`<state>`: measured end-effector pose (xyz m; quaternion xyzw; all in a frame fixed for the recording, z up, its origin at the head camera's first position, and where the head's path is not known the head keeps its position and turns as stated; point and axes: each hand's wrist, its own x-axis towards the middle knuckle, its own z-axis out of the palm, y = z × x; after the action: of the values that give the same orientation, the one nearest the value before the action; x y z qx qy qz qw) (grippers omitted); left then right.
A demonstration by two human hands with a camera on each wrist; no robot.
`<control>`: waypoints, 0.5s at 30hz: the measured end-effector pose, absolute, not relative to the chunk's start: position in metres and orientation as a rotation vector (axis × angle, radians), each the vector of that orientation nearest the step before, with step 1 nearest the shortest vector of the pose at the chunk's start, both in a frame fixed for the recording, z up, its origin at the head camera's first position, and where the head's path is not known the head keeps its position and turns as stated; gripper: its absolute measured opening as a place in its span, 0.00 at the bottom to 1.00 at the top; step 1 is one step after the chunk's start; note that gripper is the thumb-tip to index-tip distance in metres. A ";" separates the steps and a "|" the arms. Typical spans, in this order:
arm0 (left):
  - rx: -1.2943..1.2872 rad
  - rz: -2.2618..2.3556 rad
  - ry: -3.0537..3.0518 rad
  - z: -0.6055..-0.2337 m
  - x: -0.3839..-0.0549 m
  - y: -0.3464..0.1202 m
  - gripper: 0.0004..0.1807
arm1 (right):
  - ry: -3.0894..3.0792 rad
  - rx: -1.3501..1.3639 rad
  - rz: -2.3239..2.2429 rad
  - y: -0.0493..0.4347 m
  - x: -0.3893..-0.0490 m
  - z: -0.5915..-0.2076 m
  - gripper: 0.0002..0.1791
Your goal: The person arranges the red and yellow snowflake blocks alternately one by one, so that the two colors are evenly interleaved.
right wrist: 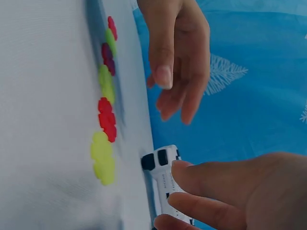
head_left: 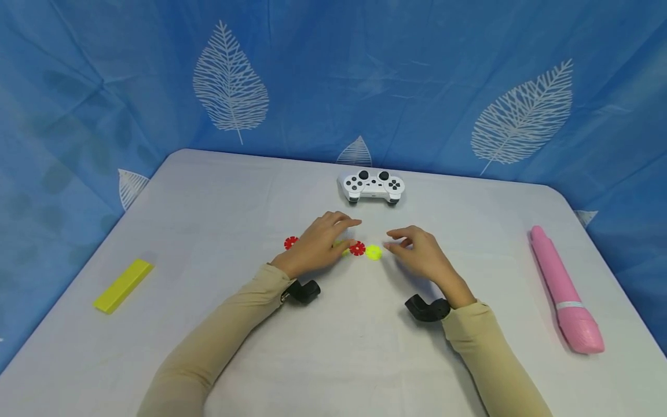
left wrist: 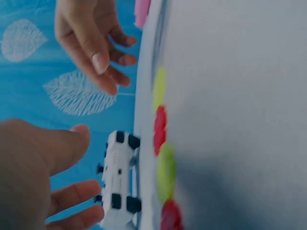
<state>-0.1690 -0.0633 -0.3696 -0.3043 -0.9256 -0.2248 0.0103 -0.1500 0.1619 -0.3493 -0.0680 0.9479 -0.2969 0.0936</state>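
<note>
A row of notched plastic discs lies on the white table, red and yellow-green by turns, with a purple-tinged one in the right wrist view. At its right end are a red disc [head_left: 357,248] and a yellow-green disc [head_left: 373,252]; another red disc [head_left: 291,242] shows at the left end. My left hand [head_left: 320,243] hovers over the row, its fingers loosely bent and holding nothing, and hides the middle discs in the head view. Just right of the last disc, my right hand [head_left: 417,252] hangs above the table with relaxed fingers, thumb apart from them, nothing between.
Behind the hands lies a white game controller [head_left: 372,186]. A yellow bar-shaped block [head_left: 123,286] is at the left, and a long pink wrapped object with a pale band [head_left: 565,292] at the right. A blue leaf-patterned cloth [head_left: 365,75] hangs behind the table.
</note>
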 end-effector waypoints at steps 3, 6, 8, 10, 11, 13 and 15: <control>-0.924 -0.717 -2.873 -0.366 -0.170 -0.071 0.23 | 2.823 -0.212 -0.882 0.164 -0.150 -0.346 0.21; -0.944 -0.691 -2.910 -0.369 -0.170 -0.075 0.24 | 2.825 -0.232 -0.888 0.165 -0.151 -0.346 0.21; -0.969 -0.653 -2.954 -0.374 -0.170 -0.073 0.25 | 2.821 -0.242 -0.893 0.165 -0.151 -0.347 0.21; -0.993 -0.619 -2.997 -0.378 -0.169 -0.070 0.27 | 2.820 -0.250 -0.897 0.164 -0.152 -0.348 0.21; -1.002 -0.596 -3.018 -0.380 -0.169 -0.069 0.28 | 2.820 -0.253 -0.897 0.164 -0.152 -0.349 0.20; -1.020 -0.563 -3.049 -0.381 -0.169 -0.066 0.30 | 2.818 -0.253 -0.891 0.163 -0.152 -0.351 0.20; -1.031 -0.548 -3.071 -0.381 -0.168 -0.065 0.31 | 2.815 -0.254 -0.885 0.162 -0.152 -0.352 0.20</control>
<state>-0.1682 -0.0650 -0.3812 -0.3130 -0.9323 -0.1664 -0.0719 -0.1520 0.1620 -0.3515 -0.0854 0.9466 -0.2977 0.0899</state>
